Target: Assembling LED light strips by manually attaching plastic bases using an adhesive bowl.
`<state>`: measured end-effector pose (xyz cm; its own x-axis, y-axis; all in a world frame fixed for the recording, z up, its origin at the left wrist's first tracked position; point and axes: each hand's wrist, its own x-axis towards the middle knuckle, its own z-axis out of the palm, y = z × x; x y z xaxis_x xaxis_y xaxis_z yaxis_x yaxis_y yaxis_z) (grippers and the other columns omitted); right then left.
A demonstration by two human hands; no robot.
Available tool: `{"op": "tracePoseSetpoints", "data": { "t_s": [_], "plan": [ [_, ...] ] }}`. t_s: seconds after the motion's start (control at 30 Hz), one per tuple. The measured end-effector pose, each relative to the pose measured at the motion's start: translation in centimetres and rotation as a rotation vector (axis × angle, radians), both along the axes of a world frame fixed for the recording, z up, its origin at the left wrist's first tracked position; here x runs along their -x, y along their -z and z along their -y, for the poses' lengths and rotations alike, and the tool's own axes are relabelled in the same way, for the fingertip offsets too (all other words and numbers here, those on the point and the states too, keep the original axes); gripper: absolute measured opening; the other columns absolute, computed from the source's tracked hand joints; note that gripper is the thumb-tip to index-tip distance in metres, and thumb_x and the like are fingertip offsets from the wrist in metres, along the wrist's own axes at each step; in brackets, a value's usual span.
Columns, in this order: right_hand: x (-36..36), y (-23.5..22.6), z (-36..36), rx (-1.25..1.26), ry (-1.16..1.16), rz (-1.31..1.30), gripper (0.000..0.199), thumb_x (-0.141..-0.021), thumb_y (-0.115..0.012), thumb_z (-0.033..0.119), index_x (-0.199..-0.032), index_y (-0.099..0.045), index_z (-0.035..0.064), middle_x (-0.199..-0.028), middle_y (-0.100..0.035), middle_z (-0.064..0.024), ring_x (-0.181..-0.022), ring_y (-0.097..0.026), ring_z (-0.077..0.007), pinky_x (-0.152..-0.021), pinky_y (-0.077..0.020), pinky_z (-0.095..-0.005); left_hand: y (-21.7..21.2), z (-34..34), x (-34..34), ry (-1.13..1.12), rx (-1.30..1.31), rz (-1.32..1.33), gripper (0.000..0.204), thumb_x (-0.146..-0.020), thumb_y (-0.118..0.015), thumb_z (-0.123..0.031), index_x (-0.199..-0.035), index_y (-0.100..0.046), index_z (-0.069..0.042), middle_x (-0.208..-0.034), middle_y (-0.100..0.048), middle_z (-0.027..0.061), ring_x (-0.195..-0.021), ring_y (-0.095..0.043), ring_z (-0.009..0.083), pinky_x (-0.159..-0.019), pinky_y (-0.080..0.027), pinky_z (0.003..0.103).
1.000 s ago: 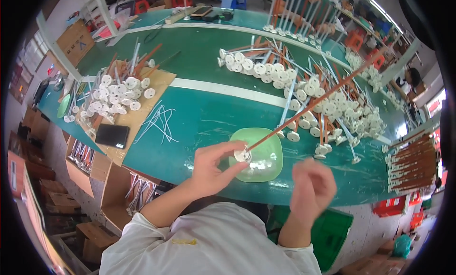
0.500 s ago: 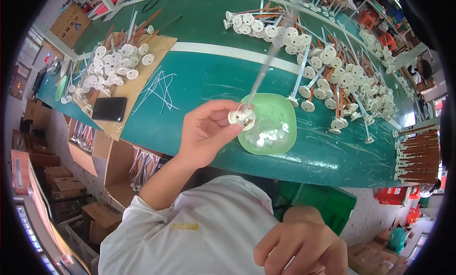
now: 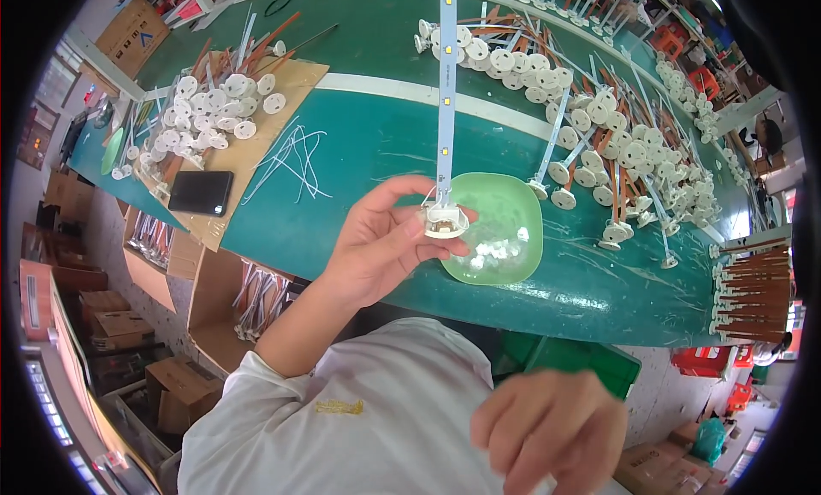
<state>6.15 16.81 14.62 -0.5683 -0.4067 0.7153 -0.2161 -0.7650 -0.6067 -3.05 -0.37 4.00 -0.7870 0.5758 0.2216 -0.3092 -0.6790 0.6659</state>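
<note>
Between the thumb and fingers of my left hand (image 3: 380, 243) is the round white base of an LED strip (image 3: 445, 93). The narrow strip stands upright from the base, its face with small yellow LEDs turned toward me. Small metal parts and a thin white wire show at the white base (image 3: 445, 221). Just behind and right of this hand sits a light green bowl (image 3: 513, 260) with small white pieces in it. Close to my body at the lower right is my right hand (image 3: 547, 427), its fingers bent and smeared by motion; whether it holds anything is hidden.
Many similar strips with white bases (image 3: 633, 153) lie piled at the right. Another pile (image 3: 209, 110) rests on cardboard at the left, near a black phone (image 3: 201, 192) and loose white wires (image 3: 286, 166). A green crate (image 3: 590, 367) stands below the table edge.
My left hand has turned the LED strip from tilted and blurred to upright, its LED face now showing. My right hand has shifted slightly and blurs. The whole view has moved a little.
</note>
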Motion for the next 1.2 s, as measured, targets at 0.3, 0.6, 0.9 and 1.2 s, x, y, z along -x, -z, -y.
{"op": "tracePoseSetpoints", "data": {
  "t_s": [0.3, 0.6, 0.9, 1.2],
  "plan": [
    [0.0, 3.1, -1.6, -0.03, 0.411, 0.178, 0.02, -0.061, -0.071, -0.007, -0.081, -0.068, -0.0076, -0.068, -0.062, -0.0123, -0.05, -0.048, -0.0202, -0.044, -0.0342, -0.0314, -0.3, -0.4, 0.1, 0.021, 0.003, 0.01, 0.035, -0.099, -0.047, -0.015, -0.133, -0.041, -0.01, -0.123, -0.053, 0.0324, -0.094, -0.065, 0.0274, -0.085, -0.052, 0.037],
    [0.5, 3.5, -1.3, -0.344, 0.828, 0.163, 0.012, -0.071, -0.07, -0.002, -0.081, -0.064, -0.0031, -0.07, -0.06, -0.0103, -0.058, -0.051, -0.0169, -0.048, -0.0359, -0.0288, 0.4, -0.2, 0.4, 0.075, -0.057, 0.005, 0.036, -0.097, -0.051, -0.012, -0.131, -0.042, -0.005, -0.125, -0.055, 0.0262, -0.114, -0.058, 0.0323, -0.091, -0.051, 0.043],
    [3.1, 8.2, -1.0, -0.655, 1.003, 0.411, 0.011, -0.082, -0.064, -0.006, -0.093, -0.065, -0.006, -0.093, -0.062, -0.0099, -0.078, -0.061, -0.014, -0.07, -0.0515, -0.0254, 2.4, -0.1, -0.1, 0.191, 0.154, -0.08, 0.034, -0.095, -0.053, -0.006, -0.128, -0.047, -0.001, -0.112, -0.063, 0.0182, -0.097, -0.065, 0.0266, -0.083, -0.053, 0.036],
    [3.7, 8.9, -0.7, -0.678, 0.968, 0.46, 0.012, -0.081, -0.064, -0.011, -0.092, -0.065, -0.0073, -0.093, -0.062, -0.0105, -0.084, -0.063, -0.0156, -0.07, -0.0538, -0.0252, 2.5, 0.6, 0.0, 0.226, 0.215, -0.069, 0.04, -0.094, -0.054, -0.002, -0.131, -0.042, -0.002, -0.115, -0.061, 0.0203, -0.097, -0.064, 0.0253, -0.084, -0.053, 0.039]
  ]
}}
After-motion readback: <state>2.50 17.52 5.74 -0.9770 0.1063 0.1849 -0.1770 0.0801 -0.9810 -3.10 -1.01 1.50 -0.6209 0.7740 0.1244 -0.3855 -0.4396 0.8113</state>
